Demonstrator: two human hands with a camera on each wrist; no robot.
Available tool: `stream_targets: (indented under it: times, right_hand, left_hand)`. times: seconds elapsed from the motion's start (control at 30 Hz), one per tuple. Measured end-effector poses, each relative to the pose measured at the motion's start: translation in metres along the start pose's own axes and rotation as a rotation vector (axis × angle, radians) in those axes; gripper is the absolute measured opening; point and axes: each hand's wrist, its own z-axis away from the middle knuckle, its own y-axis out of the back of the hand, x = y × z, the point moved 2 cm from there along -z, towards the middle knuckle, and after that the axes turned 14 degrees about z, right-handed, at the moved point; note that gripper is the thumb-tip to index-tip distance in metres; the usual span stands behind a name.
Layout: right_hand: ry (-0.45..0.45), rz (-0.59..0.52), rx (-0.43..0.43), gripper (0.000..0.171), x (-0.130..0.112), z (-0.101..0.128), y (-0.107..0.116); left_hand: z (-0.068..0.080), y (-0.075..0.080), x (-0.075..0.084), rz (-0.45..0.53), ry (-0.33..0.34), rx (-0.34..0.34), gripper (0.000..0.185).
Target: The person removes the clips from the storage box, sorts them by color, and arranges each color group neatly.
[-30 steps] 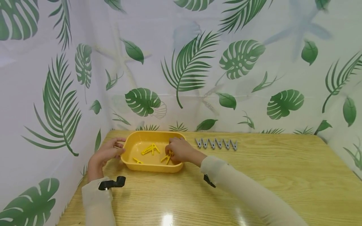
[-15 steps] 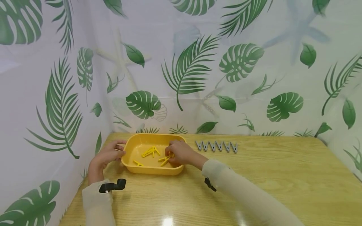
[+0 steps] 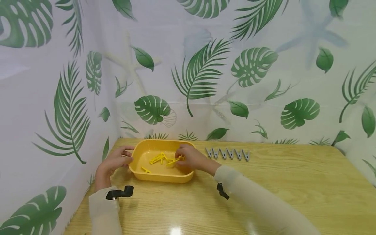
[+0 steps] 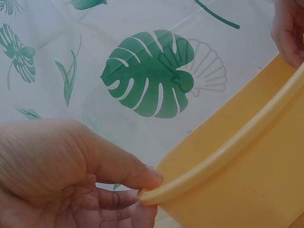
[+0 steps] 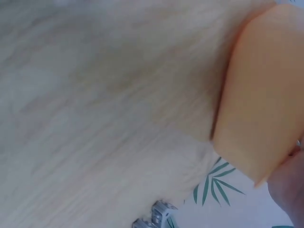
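Two hands work at a yellow tub (image 3: 161,174) near the table's (image 3: 264,189) back left corner. The left hand (image 3: 115,160) pinches the tub's left rim, thumb on top. The right hand (image 3: 189,157) reaches inside and pinches a yellow peg (image 3: 173,160); two more pegs (image 3: 157,158) lie in the tub. Six grey pegs (image 3: 227,154) stand in a row just right of it.
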Motion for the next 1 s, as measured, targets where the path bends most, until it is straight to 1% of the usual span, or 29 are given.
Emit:
stream_targets:
  times: [0.1, 0.2, 0.43, 0.5, 0.57, 0.67, 0.73, 0.9, 1.0]
  right_hand:
    - [-0.006, 0.003, -0.022, 0.013, 0.002, 0.003, 0.006]
    - [-0.022, 0.003, -0.009, 0.015, 0.002, 0.011, 0.015]
    - [-0.076, 0.060, 0.176, 0.018, 0.014, 0.040, 0.046]
    - [-0.115, 0.061, 0.214, 0.017, 0.020, 0.050, 0.053]
    - [-0.173, 0.046, 0.237, 0.017, 0.028, 0.061, 0.057]
    - [-0.253, 0.057, 0.271, 0.016, 0.038, 0.078, 0.060]
    - [-0.287, 0.096, 0.285, 0.016, 0.043, 0.089, 0.060]
    - [-0.293, 0.216, 0.293, 0.020, 0.049, 0.113, 0.054]
    - [-0.289, 0.251, 0.275, 0.022, 0.051, 0.123, 0.048]
  left_hand:
    - [-0.002, -0.001, -0.003, 0.006, 0.003, -0.003, 0.056]
    - [-0.001, -0.003, -0.005, 0.006, 0.009, -0.005, 0.055]
    - [-0.001, -0.002, 0.000, 0.001, 0.001, -0.006, 0.057]
    - [0.000, 0.000, 0.003, -0.006, 0.002, -0.002, 0.057]
    - [0.001, 0.000, 0.005, -0.012, 0.003, -0.004, 0.057]
    - [0.002, 0.000, 0.006, -0.018, 0.003, -0.009, 0.056]
    - [0.001, -0.001, 0.006, -0.015, 0.003, -0.018, 0.056]
    - [0.001, -0.001, 0.005, -0.009, -0.001, -0.026, 0.056]
    - [0.000, -0.003, 0.004, -0.008, 0.000, -0.026, 0.056]
